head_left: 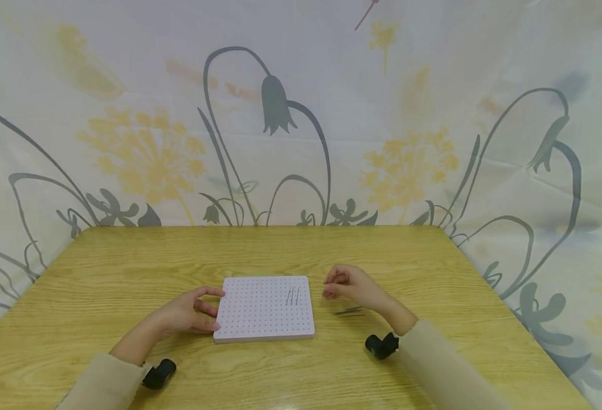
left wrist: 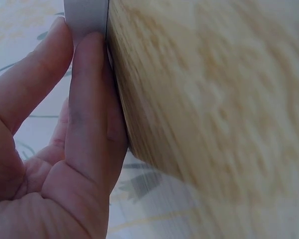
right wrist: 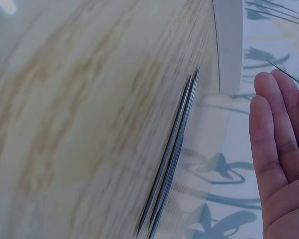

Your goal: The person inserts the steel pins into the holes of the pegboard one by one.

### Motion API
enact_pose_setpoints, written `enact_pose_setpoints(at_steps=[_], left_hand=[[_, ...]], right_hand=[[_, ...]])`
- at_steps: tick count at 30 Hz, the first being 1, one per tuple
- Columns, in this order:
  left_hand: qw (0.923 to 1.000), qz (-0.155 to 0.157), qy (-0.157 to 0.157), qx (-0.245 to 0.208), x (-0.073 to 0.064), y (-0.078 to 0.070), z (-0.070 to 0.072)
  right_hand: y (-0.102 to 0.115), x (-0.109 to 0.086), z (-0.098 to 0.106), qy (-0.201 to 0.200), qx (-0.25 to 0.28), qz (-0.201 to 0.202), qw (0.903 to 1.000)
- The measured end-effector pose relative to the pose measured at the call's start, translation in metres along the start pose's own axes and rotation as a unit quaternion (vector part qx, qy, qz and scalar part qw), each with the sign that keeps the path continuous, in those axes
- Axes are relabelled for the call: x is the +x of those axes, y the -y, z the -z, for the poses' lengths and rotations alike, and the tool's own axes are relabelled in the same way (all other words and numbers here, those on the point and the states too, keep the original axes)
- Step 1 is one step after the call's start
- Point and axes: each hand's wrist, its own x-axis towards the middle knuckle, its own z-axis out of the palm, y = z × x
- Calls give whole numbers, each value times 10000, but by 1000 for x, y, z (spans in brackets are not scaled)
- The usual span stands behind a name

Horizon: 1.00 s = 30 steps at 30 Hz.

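Observation:
A white board (head_left: 265,313) with a grid of small holes lies on the table. Three thin dark metal needles (head_left: 293,296) stand in its right part. My left hand (head_left: 190,312) rests at the board's left edge, fingers spread; in the left wrist view fingertips (left wrist: 92,45) touch the side wall. Right of the board, my right hand (head_left: 349,286) is raised above the table, pinching a thin pointed needle (right wrist: 284,72) whose tip shows past the fingers; its other end is hidden. Below that hand lies a small bundle of loose needles (head_left: 349,311), pointed at the ends.
The wooden table (head_left: 177,250) reaches back to a flower-printed cloth (head_left: 301,142) hung behind it. Black wrist cameras sit at the left wrist (head_left: 159,374) and the right wrist (head_left: 381,345).

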Motion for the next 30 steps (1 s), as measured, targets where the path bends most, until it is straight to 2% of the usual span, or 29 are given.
enact_pose_setpoints(at_steps=[6, 15, 25, 30], left_hand=[[10000, -11, -33, 17, 1, 0, 0], [9999, 4, -103, 18, 0, 0, -1], [9999, 52, -115, 11, -2, -2, -2], [9999, 62, -134, 19, -2, -2, -2]], right_hand=[[3, 5, -6, 33, -37, 95, 9999], [5, 12, -18, 95, 182, 12, 9998], [5, 17, -26, 217, 130, 174, 9995], [3, 19, -30, 201, -174, 175, 9995]])
